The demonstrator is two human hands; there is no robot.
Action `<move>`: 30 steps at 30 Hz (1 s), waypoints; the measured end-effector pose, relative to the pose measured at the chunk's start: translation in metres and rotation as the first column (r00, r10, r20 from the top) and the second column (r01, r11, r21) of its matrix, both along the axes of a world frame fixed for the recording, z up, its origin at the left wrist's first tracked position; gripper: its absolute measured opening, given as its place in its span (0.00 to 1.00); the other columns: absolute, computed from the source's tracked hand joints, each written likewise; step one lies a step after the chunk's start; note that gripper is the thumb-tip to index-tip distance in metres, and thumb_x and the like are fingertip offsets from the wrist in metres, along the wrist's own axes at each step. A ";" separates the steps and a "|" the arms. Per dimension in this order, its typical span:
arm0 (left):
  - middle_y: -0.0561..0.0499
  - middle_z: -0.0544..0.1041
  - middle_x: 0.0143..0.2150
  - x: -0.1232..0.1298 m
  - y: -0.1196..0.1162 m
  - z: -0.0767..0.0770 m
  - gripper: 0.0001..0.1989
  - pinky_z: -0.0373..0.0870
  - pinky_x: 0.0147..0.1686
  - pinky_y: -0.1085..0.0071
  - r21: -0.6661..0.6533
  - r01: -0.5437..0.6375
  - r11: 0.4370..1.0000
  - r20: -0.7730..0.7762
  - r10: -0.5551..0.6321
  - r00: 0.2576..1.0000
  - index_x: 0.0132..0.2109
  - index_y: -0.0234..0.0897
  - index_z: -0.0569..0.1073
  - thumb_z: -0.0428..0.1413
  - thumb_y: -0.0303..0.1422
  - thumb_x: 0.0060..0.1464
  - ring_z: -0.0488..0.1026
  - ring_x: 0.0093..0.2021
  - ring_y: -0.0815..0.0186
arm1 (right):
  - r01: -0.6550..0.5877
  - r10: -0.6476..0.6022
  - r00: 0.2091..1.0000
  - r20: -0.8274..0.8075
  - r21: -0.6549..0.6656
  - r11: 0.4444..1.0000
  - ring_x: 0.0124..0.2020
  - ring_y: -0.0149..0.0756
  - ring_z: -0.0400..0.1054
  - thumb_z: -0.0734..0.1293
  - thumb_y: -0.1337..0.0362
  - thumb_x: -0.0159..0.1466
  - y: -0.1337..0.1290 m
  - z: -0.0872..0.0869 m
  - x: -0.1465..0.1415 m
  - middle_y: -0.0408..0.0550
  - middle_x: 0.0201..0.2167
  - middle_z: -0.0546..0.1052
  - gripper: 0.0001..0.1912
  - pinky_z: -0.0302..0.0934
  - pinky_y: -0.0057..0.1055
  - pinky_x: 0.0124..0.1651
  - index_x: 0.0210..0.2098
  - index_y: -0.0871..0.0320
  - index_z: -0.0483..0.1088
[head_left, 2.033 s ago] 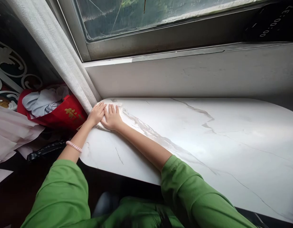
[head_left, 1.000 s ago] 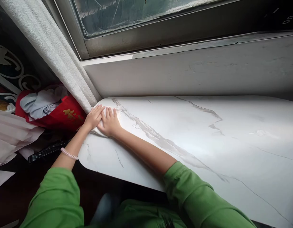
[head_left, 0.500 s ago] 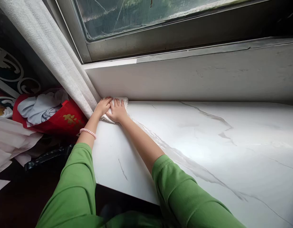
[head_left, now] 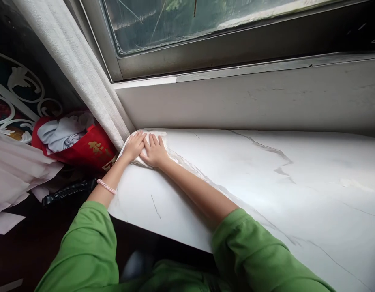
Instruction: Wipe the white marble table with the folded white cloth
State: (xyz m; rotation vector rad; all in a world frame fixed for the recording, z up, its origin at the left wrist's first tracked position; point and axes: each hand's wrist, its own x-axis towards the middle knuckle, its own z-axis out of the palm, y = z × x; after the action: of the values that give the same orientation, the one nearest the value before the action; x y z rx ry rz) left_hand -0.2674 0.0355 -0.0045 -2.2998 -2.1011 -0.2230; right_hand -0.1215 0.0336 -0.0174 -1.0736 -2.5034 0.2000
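At the far left, pale pink fabric [head_left: 21, 168] hangs in folds below white scrollwork [head_left: 38, 87]. Next comes a red bag [head_left: 79, 150] with gold markings, holding bunched light grey clothing [head_left: 61, 132]. A shiny black object [head_left: 68, 192] lies below the bag; what it is cannot be told. A light grey curtain [head_left: 80, 69] slants down to the far left corner of a white, grey-veined tabletop [head_left: 251, 174].

At that corner the left hand [head_left: 133, 147] lies palm down on a white cloth [head_left: 163, 137], its fingers extended and close together rather than closed in a grip. A pink twisted bracelet [head_left: 106, 186] circles the left forearm, above a green sleeve [head_left: 86, 239]. The cloth is spread beneath both hands, between them and the tabletop. Its lower edge shows under the heels of the hands, and another part shows beyond the fingertips of the right hand.

The right hand [head_left: 155, 151] is just beside the left, also palm down, with its fingers straight and spread apart and its thumb side meeting the left hand's fingers. Its forearm reaches across the tabletop from a second green sleeve [head_left: 260, 251].

Behind the tabletop stands a pale wall [head_left: 236, 97], and above that a window [head_left: 181, 20] in a grey metal frame [head_left: 163, 59]. To the right, the tabletop carries a soft sheen and thin grey veins.
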 end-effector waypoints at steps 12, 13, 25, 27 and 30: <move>0.43 0.49 0.70 0.085 -0.175 0.013 0.27 0.40 0.66 0.54 -0.022 0.058 0.998 0.034 -0.057 0.998 0.67 0.32 0.52 0.37 0.29 0.62 0.41 0.70 0.60 | -0.171 0.171 0.985 0.007 0.038 0.985 0.67 0.64 0.38 0.56 0.53 0.63 -0.150 0.003 0.088 0.72 0.65 0.51 0.38 0.32 0.60 0.65 0.64 0.77 0.52; 0.43 0.49 0.70 0.092 -0.185 0.014 0.27 0.40 0.66 0.53 -0.018 0.057 0.998 0.036 -0.056 0.998 0.67 0.32 0.52 0.38 0.28 0.62 0.41 0.70 0.59 | -0.191 0.190 0.982 0.009 0.046 0.981 0.67 0.64 0.38 0.57 0.53 0.63 -0.158 0.003 0.095 0.72 0.66 0.51 0.39 0.33 0.61 0.65 0.64 0.77 0.52; 0.42 0.49 0.70 0.118 -0.171 0.013 0.29 0.38 0.66 0.51 -0.040 0.049 0.998 0.041 -0.047 0.998 0.67 0.31 0.53 0.39 0.25 0.58 0.41 0.70 0.59 | -0.233 0.229 0.971 0.070 0.040 0.972 0.67 0.63 0.38 0.56 0.53 0.64 -0.141 0.004 0.119 0.70 0.66 0.50 0.39 0.35 0.60 0.65 0.65 0.77 0.50; 0.43 0.50 0.70 0.117 -0.146 0.012 0.29 0.38 0.66 0.52 -0.044 0.038 0.998 0.033 -0.036 0.999 0.67 0.32 0.53 0.39 0.25 0.58 0.42 0.70 0.60 | -0.201 0.199 0.978 0.071 0.035 0.979 0.67 0.62 0.39 0.55 0.52 0.64 -0.120 0.003 0.116 0.71 0.66 0.50 0.39 0.35 0.58 0.65 0.65 0.77 0.50; 0.44 0.51 0.70 0.115 -0.100 0.010 0.28 0.37 0.67 0.54 -0.063 0.028 0.998 0.012 -0.028 1.000 0.66 0.31 0.55 0.39 0.26 0.59 0.44 0.69 0.60 | -0.142 0.139 0.988 0.062 0.039 0.989 0.67 0.60 0.40 0.54 0.51 0.64 -0.080 -0.001 0.112 0.70 0.66 0.51 0.39 0.34 0.57 0.65 0.64 0.76 0.51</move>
State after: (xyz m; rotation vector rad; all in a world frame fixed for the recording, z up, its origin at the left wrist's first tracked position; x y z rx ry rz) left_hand -0.1521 -0.0649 0.0059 -2.3692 -2.1122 -0.1731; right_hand -0.0096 -0.0464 -0.0179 -0.8990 -2.6264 0.1555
